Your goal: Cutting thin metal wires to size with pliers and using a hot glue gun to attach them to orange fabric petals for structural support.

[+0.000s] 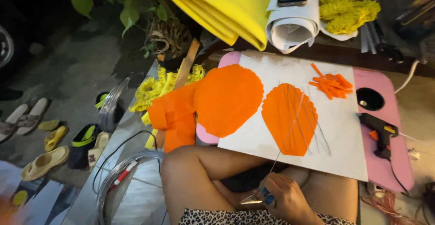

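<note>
One hand (287, 198) shows low in the view, over the person's lap, and I take it for the right; the left is out of sight. Its fingers (272, 189) are curled shut around a small cutter (259, 198) with blue grips, whose pale metal tip sticks out to the left of the fingertips. A thin wire (290, 125) starts just at the fingertips and runs up and away to the right, its long axis slanting across the white board (344, 134) and over the nearer orange petal (287, 118). Its far end points toward the heap of orange strips (331, 85); the near end points back at the knuckles.

Several more cut wires (317, 132) lie on the petal and board beyond the fingers, nearly parallel to the first.

Risks, as I judge them: the wire is springy and slender, so a cut end could flick off toward the lap or face. The cutter tip sits close above a bare knee (190, 170), and a slip could nick skin. Dragging the wire could shift the loose petal or scatter the other wires. To the right of the fingers, the glue gun (379, 132) rests on the pink table (398, 161) with its cord trailing down near the leg; a snag could pull it off, and its nozzle may be hot.
</note>
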